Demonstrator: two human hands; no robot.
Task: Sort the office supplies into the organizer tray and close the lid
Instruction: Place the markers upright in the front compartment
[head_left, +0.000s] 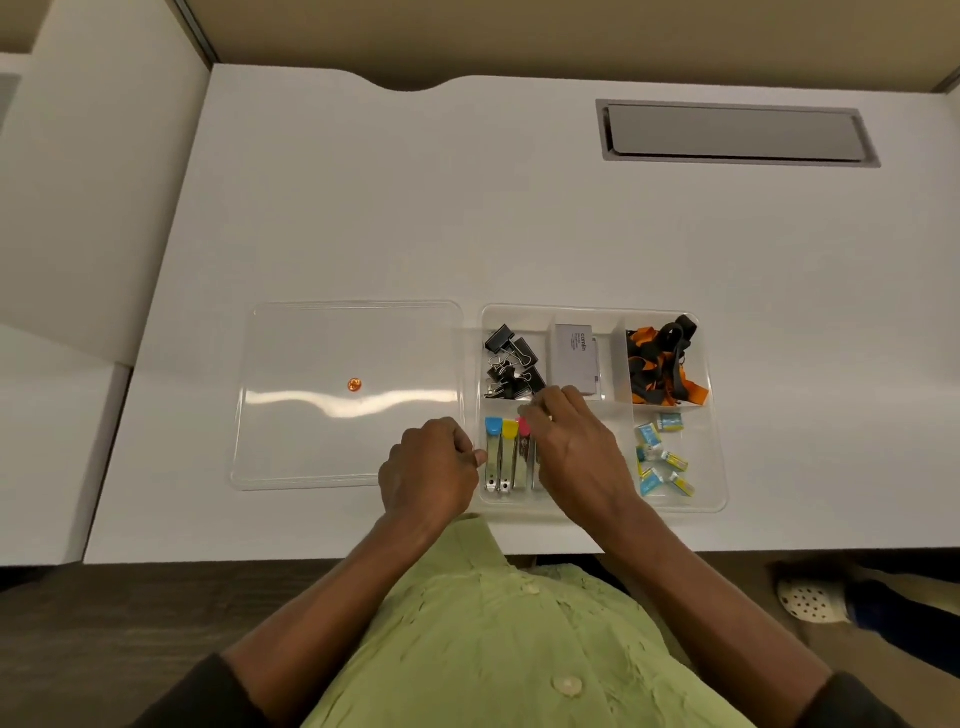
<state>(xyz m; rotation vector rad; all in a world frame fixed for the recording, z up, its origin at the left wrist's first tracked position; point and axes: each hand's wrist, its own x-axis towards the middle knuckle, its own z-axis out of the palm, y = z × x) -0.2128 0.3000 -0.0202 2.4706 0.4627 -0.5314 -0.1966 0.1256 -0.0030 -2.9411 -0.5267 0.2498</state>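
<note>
A clear organizer tray (719, 467) lies on the white desk. Its compartments hold black binder clips (511, 364), a grey card box (575, 358), orange and black lanyards (662, 369), small blue and yellow staple boxes (662, 457) and several mini staplers (501, 457) with blue, yellow and pink tops. My right hand (576, 447) rests over the stapler compartment, fingertips pinched on the pink-topped stapler (523, 428). My left hand (428, 467) is curled at the tray's left edge; whether it grips the rim is unclear. The clear lid (348, 395) lies flat to the left of the tray.
A small orange sticker (354, 385) marks the lid's middle. A grey cable hatch (735, 132) sits in the desk at the back right. The desk's front edge runs just below the tray. Someone's foot in a white perforated shoe (810, 600) is on the floor at the right.
</note>
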